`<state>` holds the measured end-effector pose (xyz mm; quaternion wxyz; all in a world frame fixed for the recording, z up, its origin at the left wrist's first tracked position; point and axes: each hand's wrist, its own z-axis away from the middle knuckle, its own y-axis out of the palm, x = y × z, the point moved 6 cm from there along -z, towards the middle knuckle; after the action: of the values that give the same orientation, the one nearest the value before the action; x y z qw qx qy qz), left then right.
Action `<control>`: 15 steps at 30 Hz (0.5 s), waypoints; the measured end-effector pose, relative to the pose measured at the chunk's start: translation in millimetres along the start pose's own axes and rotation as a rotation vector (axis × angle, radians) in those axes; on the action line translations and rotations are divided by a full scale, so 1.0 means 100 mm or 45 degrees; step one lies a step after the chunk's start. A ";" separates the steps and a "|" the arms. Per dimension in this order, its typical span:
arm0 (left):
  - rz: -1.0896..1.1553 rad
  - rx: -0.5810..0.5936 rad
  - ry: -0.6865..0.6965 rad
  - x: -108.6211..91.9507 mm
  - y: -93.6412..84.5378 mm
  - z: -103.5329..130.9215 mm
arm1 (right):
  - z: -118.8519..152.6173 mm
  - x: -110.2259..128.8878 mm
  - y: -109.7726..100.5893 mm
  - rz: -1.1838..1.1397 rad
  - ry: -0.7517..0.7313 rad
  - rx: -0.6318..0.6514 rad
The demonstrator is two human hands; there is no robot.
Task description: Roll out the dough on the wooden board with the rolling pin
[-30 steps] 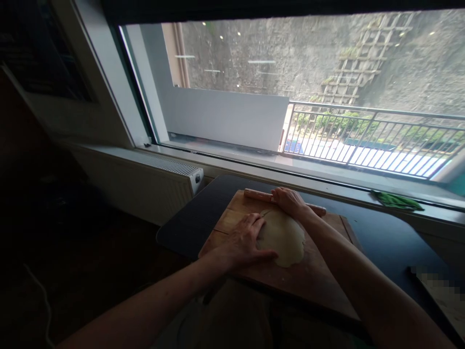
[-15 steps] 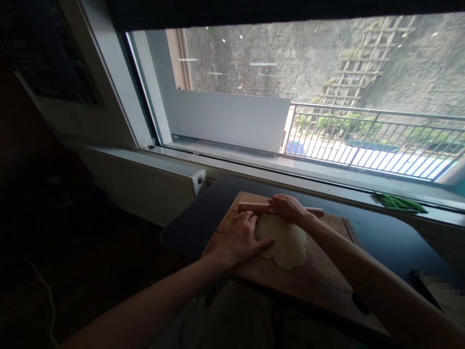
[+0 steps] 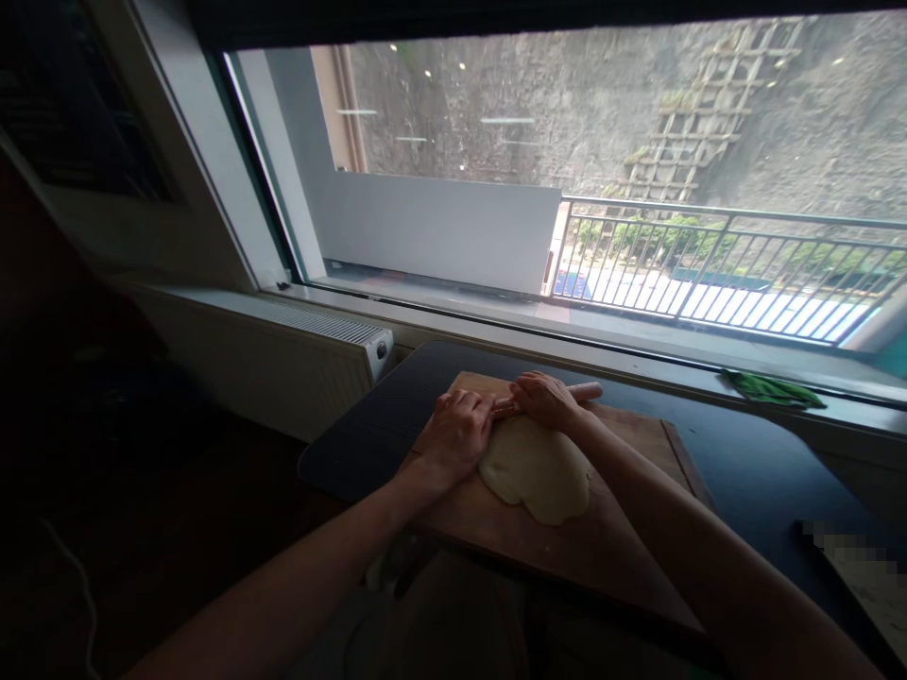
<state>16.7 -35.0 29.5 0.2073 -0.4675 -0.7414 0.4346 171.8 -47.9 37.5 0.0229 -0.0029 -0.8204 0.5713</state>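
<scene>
A wooden rolling pin (image 3: 587, 390) lies across the far part of a wooden board (image 3: 567, 557), its right end angled away from me. My left hand (image 3: 462, 422) is curled over the pin's left end and hides it. Around the middle of the pin, my right hand (image 3: 542, 399) is closed with its fingers bent over the wood. On the board just in front of the pin lies a flat, pale sheet of dough (image 3: 539, 472) with an uneven near edge.
Under the board is a dark table (image 3: 751, 463) with rounded corners. A green cloth (image 3: 772, 388) rests on the windowsill at the right. A white radiator (image 3: 318, 349) stands below the window at the left. A dark flat object, partly blurred out (image 3: 850, 576), sits at the right edge.
My left hand has moved from beside the dough, thumb spread over it, up onto the pin's left end. The pin has turned, its right end now farther away. My view has shifted slightly.
</scene>
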 end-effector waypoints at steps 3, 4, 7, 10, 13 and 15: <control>-0.004 0.135 0.044 0.11 0.04 -0.10 | 0.19 0.02 -0.13 -0.018 0.057 -0.082; -0.001 0.189 0.052 0.14 0.05 -0.15 | 0.31 0.02 -0.18 -0.030 0.113 -0.127; 0.008 0.324 0.101 0.17 0.09 -0.31 | 0.81 0.07 -0.19 -0.060 0.290 -0.134; 0.030 0.370 0.219 0.01 0.19 -0.44 | 1.19 0.17 -0.06 -0.020 0.335 0.020; 0.048 0.371 0.252 -0.15 0.29 -0.47 | 1.28 0.22 0.00 0.028 0.367 0.060; 0.043 0.372 0.243 -0.18 0.32 -0.47 | 1.25 0.23 0.01 0.035 0.371 0.071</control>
<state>74.8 -23.6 29.7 0.3350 -0.4838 -0.6392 0.4950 143.6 -163.8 -6.1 0.1339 -0.0963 -0.7921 0.5877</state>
